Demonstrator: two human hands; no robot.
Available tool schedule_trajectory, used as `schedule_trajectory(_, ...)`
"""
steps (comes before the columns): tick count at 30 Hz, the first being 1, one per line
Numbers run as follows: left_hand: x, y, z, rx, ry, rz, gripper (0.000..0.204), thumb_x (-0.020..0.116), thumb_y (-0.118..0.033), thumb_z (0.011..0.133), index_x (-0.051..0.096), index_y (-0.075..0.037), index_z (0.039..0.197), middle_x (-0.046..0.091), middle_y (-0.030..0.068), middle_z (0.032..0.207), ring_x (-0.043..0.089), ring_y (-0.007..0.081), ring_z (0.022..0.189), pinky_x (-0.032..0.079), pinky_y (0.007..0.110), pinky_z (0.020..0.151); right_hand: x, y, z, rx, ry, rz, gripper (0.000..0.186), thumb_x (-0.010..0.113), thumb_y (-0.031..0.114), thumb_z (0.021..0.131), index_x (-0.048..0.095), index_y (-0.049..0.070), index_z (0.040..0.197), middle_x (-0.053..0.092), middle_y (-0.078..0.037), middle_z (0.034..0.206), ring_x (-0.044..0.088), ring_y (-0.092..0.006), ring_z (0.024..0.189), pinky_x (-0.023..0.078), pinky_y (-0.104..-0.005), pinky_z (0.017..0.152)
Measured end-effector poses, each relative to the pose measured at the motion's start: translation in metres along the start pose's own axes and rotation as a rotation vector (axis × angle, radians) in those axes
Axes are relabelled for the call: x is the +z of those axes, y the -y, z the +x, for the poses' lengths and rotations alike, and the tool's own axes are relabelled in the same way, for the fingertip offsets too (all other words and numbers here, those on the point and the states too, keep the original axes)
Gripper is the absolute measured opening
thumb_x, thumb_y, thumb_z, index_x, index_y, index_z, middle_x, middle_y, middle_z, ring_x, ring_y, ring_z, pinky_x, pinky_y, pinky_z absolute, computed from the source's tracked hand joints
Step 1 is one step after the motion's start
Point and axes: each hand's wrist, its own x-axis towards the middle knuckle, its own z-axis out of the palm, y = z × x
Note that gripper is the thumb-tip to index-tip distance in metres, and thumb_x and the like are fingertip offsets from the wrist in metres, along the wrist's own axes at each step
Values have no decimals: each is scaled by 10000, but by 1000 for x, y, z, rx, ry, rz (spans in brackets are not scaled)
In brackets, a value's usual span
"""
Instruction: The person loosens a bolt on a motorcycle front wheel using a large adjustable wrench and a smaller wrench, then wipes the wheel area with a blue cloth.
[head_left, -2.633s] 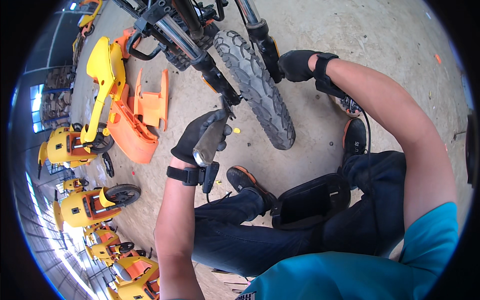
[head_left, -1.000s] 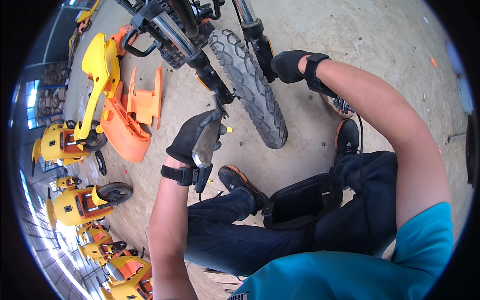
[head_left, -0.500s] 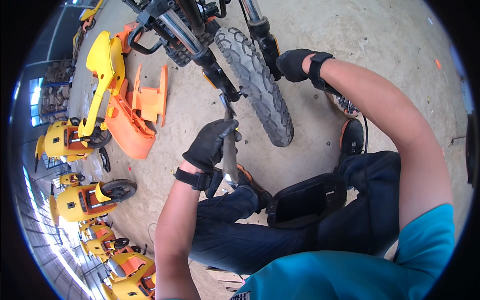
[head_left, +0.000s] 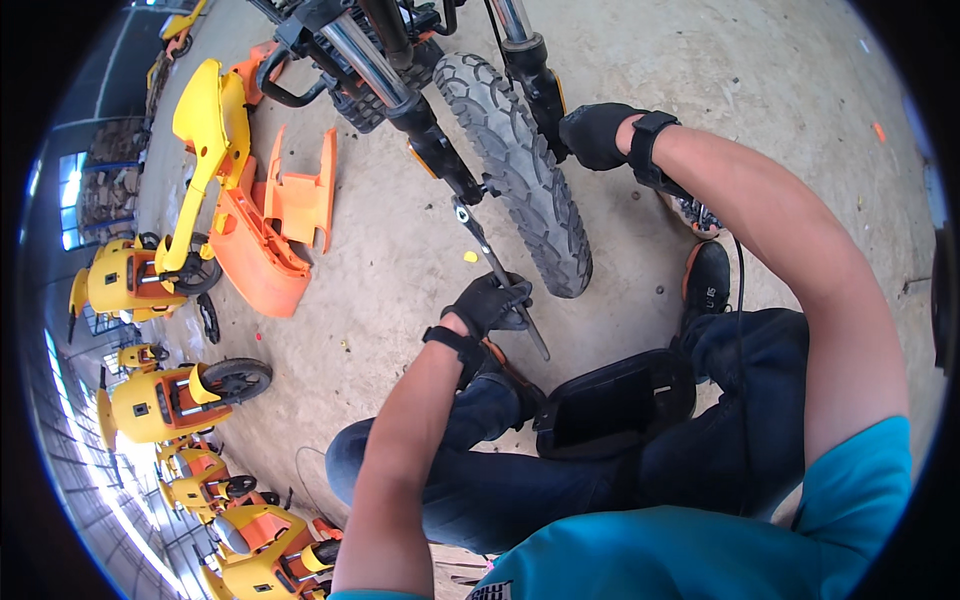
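Note:
My left hand [head_left: 490, 303], in a black glove, is closed round the handle of a long metal ratchet wrench [head_left: 482, 240]. The wrench's head meets the lower end of the left fork leg [head_left: 435, 140], by the wheel axle. Between the fork legs stands a knobbly front tyre [head_left: 515, 170] of a motorbike. My right hand [head_left: 597, 136], also gloved, is closed beside the lower end of the right fork leg [head_left: 540, 90]. What its fingers grip is hidden.
A small yellow piece [head_left: 470, 257] lies on the concrete floor near the wrench. Orange body panels [head_left: 262, 270] and a yellow panel [head_left: 215, 120] lie to the left. Yellow scooters [head_left: 150, 400] line the left side. A black tray-like object [head_left: 615, 405] sits between my legs.
My left hand has swung right and nearer to me, turning the wrench handle with it toward the tyre. The small yellow piece has come into clear sight. My right hand has barely moved.

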Motion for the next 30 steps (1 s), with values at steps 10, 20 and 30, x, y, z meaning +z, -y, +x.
schedule_trajectory(10, -64, 92, 168, 685, -338, 477, 219, 644, -129, 798, 544, -7, 950, 606, 97, 751, 600, 185, 592, 501, 316, 537, -3, 3, -5, 11, -15, 63, 195, 516, 70, 741, 611, -3, 894, 638, -186, 871, 613, -345, 863, 493, -400, 727)
schedule_trajectory(20, -19, 13, 75, 317, -367, -79, 65, 582, -59, 756, 569, -25, 809, 588, 77, 679, 569, 187, 510, 489, 313, 455, -2, -12, 13, -45, 5, -24, 194, 526, 76, 713, 658, 15, 842, 643, -179, 849, 616, -337, 830, 493, -394, 709)
schedule_trajectory(30, -41, 18, 58, 309, -227, 173, 108, 552, -125, 795, 577, -43, 861, 612, 70, 731, 579, 155, 579, 500, 287, 503, 4, -15, 17, -98, 0, -41, 164, 535, 77, 717, 663, 10, 794, 649, -171, 808, 624, -330, 769, 496, -389, 665)
